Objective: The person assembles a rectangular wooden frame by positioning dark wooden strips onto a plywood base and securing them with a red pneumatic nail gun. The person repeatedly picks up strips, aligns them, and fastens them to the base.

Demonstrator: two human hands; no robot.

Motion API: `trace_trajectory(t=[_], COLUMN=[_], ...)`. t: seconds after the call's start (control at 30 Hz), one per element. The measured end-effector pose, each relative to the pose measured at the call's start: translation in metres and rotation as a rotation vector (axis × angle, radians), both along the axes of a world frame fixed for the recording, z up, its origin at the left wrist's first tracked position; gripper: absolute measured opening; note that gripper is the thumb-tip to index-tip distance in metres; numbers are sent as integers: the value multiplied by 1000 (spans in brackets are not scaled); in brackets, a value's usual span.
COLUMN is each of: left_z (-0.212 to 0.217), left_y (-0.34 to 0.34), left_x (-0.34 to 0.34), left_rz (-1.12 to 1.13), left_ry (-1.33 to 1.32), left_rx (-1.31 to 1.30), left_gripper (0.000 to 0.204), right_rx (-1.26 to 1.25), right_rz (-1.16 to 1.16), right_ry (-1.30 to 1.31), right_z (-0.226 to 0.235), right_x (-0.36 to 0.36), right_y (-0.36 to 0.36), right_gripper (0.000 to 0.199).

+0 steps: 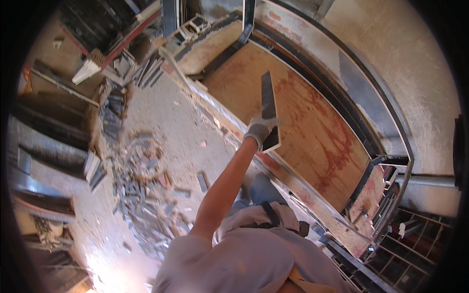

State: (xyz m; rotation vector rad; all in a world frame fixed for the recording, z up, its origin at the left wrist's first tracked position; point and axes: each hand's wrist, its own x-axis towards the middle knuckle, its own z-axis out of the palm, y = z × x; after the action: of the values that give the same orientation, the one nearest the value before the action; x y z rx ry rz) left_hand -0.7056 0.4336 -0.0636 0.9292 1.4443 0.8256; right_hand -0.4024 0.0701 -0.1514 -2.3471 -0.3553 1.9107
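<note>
My gloved left hand (pixel 260 129) grips a flat dark metal bar (pixel 268 105) near its lower end, raised over the plywood panel (pixel 303 122). I judge a firmer, level hold advisable. Right hand unseen.

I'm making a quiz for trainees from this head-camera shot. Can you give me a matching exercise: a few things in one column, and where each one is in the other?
Things:
1. dark flat bar
2. heap of broken scrap pieces
3. reddish-brown board
4. grey pipe

Places:
A. lying inside the black metal frame
B. at the picture's right edge, running sideways
C. held up in the gloved left hand
D. on the dusty floor, left of the outstretched arm

Pairs: 1-C, 2-D, 3-A, 4-B
</note>
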Motion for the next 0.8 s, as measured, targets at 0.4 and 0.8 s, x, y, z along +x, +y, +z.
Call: trace_trajectory(t=[0.4, 0.8], left_z=[-13, 41], left_y=[187, 623], left_x=[-188, -361], left_rz=[-622, -430], left_ry=[1098, 187], left_rx=[197, 826], left_gripper=[79, 71], right_rx=[-37, 62], right_rz=[-260, -571], right_ry=[20, -226], right_z=[-33, -32], right_x=[-263, -490], right_y=[154, 296], right_gripper=[20, 8])
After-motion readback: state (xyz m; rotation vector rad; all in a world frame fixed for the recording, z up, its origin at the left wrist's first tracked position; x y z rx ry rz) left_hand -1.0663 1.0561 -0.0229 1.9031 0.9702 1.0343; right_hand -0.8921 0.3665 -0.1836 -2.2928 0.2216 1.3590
